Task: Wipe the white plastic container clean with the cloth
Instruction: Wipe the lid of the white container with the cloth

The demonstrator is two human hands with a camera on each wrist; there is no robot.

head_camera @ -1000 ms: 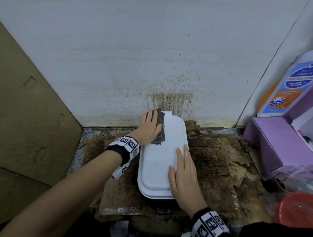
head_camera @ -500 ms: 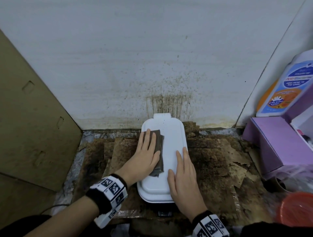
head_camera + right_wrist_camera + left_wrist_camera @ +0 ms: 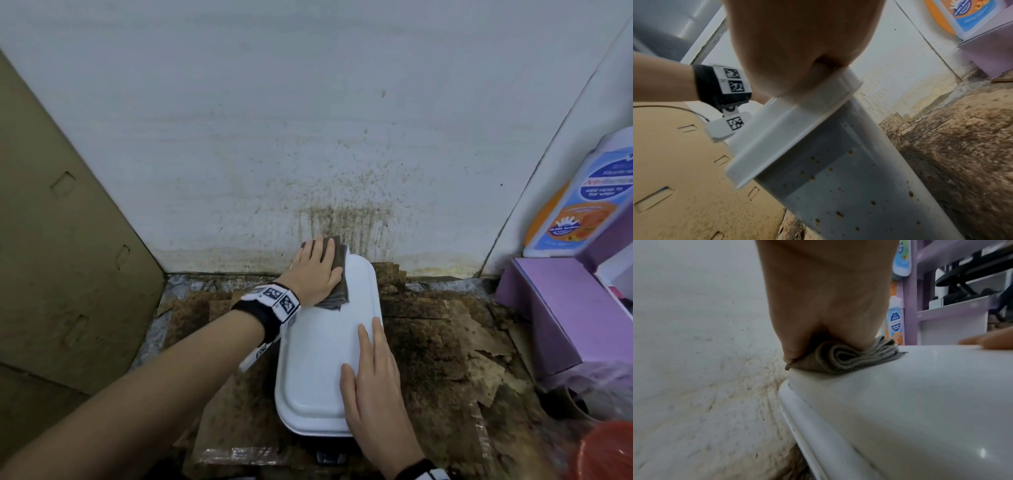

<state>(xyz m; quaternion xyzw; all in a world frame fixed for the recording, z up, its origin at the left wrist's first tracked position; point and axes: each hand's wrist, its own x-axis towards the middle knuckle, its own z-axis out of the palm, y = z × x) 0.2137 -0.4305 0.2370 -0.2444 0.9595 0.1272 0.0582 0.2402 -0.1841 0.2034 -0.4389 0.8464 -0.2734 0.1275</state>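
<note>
The white plastic container (image 3: 318,359) stands on stained cardboard, its long lid running away from me toward the wall. My left hand (image 3: 317,270) lies flat with straight fingers on a folded grey cloth (image 3: 337,274), pressing it onto the lid's far left corner. In the left wrist view the cloth (image 3: 849,358) is bunched in folds under the palm on the lid (image 3: 920,402). My right hand (image 3: 373,380) rests flat on the lid's near right edge, fingers straight. The right wrist view shows the container's side (image 3: 838,186) speckled with brown spots.
A stained white wall (image 3: 308,154) rises just behind the container. A brown cardboard panel (image 3: 61,257) stands at the left. At the right are a purple box (image 3: 561,315), a blue-and-orange bottle (image 3: 582,205) and a red lid (image 3: 603,448). Dirty torn cardboard (image 3: 445,349) covers the floor.
My left hand slid the cloth toward me along the lid's left side, then back out to the far end by the wall. The right hand stayed on the near right edge.
</note>
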